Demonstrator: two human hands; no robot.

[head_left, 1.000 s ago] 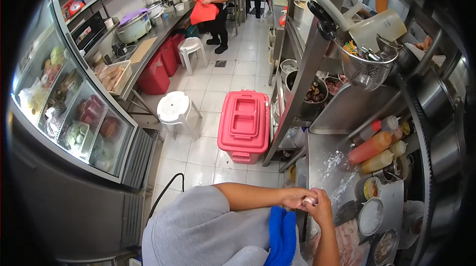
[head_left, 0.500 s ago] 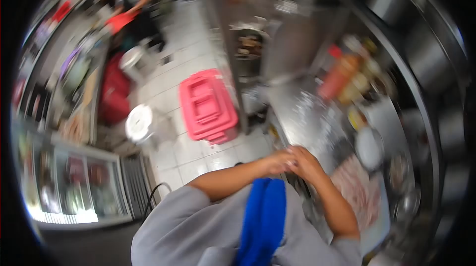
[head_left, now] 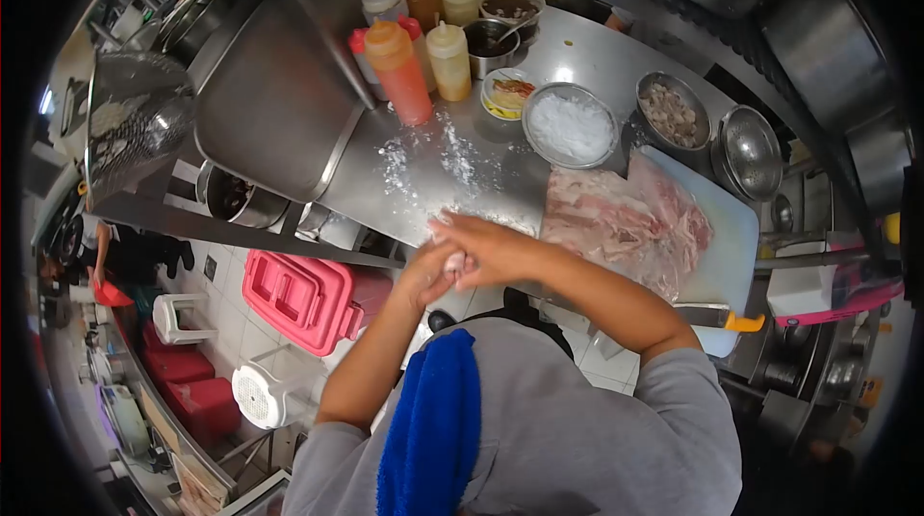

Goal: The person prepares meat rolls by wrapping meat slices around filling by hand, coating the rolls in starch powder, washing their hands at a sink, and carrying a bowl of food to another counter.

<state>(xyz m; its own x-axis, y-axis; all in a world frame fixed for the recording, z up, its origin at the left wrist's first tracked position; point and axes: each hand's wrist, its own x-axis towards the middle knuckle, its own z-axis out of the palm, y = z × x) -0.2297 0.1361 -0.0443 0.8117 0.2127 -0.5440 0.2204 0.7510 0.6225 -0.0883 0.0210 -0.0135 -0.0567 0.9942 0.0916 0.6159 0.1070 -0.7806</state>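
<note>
The lump (head_left: 454, 264) sits between the left grip (head_left: 422, 273) and the right grip (head_left: 499, 251), at the near edge of the steel desk (head_left: 597, 59). Both grips are closed around it, the right one's fingers reaching across toward the left. They cover most of the lump, so which way it points and how its long axis runs cannot be told; the part showing is small, rounded and pale pink.

Loose white powder (head_left: 457, 160) streaks the smooth steel just beyond. To the right, slack folds of raw meat (head_left: 611, 218), pink with whitish streaks, overlap a smooth pale-blue board (head_left: 727, 227) at the desk's right end. A knife (head_left: 743, 322) lies at the board's near edge, flat blade to the left, orange handle to the right. Toward the far edge stand a round metal bowl (head_left: 573, 128) heaped with fine white powder and soft plastic bottles (head_left: 399, 73) with tapered nozzles.
</note>
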